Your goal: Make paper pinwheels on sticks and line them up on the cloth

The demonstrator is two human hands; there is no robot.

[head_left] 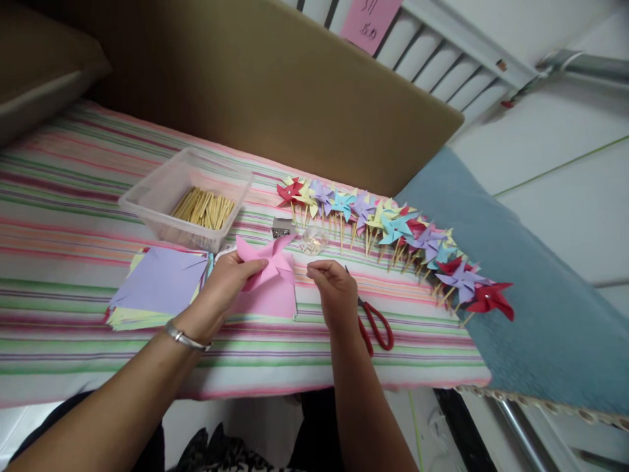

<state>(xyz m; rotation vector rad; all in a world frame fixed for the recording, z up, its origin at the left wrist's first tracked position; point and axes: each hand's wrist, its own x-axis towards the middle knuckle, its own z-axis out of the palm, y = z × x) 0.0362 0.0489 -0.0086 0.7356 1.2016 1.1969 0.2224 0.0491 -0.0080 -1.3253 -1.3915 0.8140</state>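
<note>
My left hand grips a pink paper pinwheel, its thumb pressed on the folded centre. Beneath the pinwheel lies a stack of pink paper. To its right, my right hand is closed in a pinch; whatever sits between the fingertips is too small to name. Just beyond both hands are a small box of metal pins and a round clear dish with tiny items in it. Red-handled scissors lie beside my right wrist, their blades partly hidden behind the hand.
A clear plastic tub holds many wooden sticks. Left of my hand is a pile of coloured paper sheets. Finished pinwheels on sticks form a long row at right. Cardboard stands behind the striped cloth.
</note>
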